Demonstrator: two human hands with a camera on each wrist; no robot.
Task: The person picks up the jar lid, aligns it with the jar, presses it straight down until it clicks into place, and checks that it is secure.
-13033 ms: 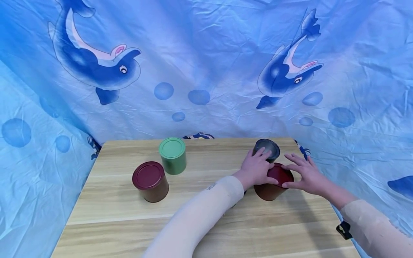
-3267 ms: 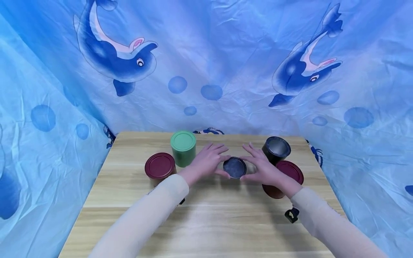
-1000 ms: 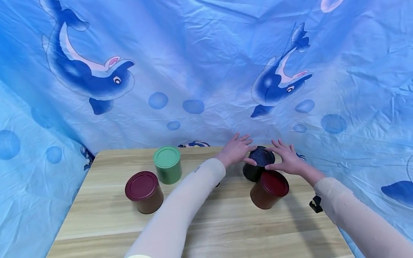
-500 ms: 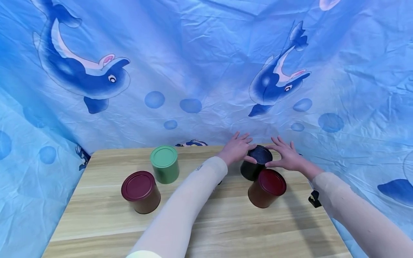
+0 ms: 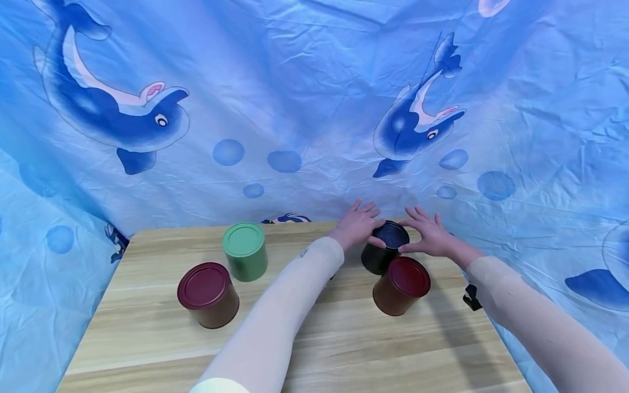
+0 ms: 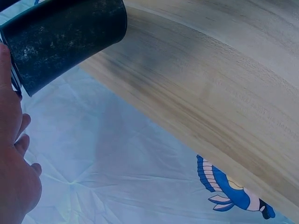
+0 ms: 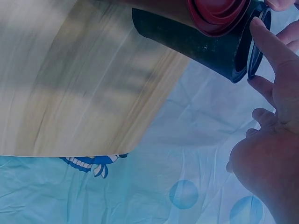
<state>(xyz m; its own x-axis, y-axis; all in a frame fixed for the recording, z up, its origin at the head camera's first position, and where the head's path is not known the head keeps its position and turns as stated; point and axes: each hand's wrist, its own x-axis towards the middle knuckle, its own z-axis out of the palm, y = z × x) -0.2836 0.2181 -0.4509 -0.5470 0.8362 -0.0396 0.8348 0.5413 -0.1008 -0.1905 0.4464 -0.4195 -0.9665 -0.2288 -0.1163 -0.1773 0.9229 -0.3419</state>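
A black lid (image 5: 391, 234) sits at the mouth of a black can (image 5: 375, 260) near the table's back right. My left hand (image 5: 356, 226) holds the lid's left edge between thumb and fingers. From the other side my right hand (image 5: 429, 237) grips its right edge. In the right wrist view, the lid (image 7: 255, 58) stands slightly off the rim of the can (image 7: 205, 51), with a narrow gap at one side. The left wrist view shows the can's scuffed side (image 6: 70, 42); most of the lid is hidden there. Just in front stands a dark red lidded can (image 5: 397, 292).
On the left stand another dark red lidded can (image 5: 211, 300) and a green lidded can (image 5: 247, 259). The wooden table (image 5: 344, 349) ends close behind the black can, where a blue dolphin-print curtain (image 5: 304, 125) hangs.
Earlier both hands were at the right red can's lid, then at the black lid lying mid-table. The lid has since moved right onto the black can's mouth; lately the hands barely shift.
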